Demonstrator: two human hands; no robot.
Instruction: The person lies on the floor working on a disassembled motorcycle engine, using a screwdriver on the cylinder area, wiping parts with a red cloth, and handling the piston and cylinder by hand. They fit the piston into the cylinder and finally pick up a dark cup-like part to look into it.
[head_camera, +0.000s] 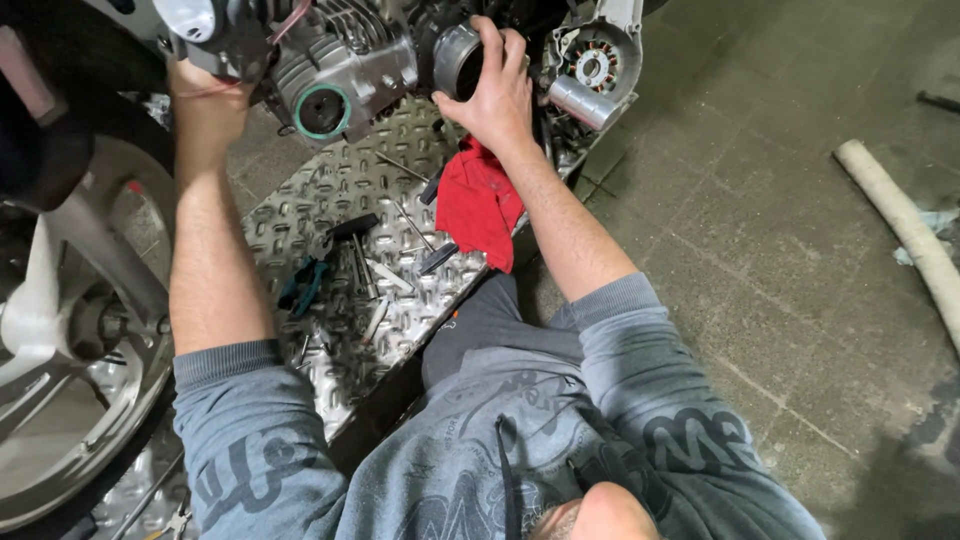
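While the left hand (205, 95) is reaching up behind the engine (345, 65), grip hidden, the right hand (492, 88) is clasping a metal cylinder (457, 58) at top centre, seemingly steadying it.

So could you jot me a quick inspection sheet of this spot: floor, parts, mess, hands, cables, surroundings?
Surface: embossed metal tread plate lying on a grey tiled floor.
Job's things: finned grey metal engine with a green-ringed round opening; a grey cylindrical part.
Clutter: crumpled red rag, black-handled tool, teal-handled pliers, loose metal rods.
Grips: left hand reaches up behind the engine, fingers hidden; right hand grips the cylindrical part.
Cables: thin red wire at the engine top.
Surroundings: silver spoked wheel, pale thick hose on the floor.
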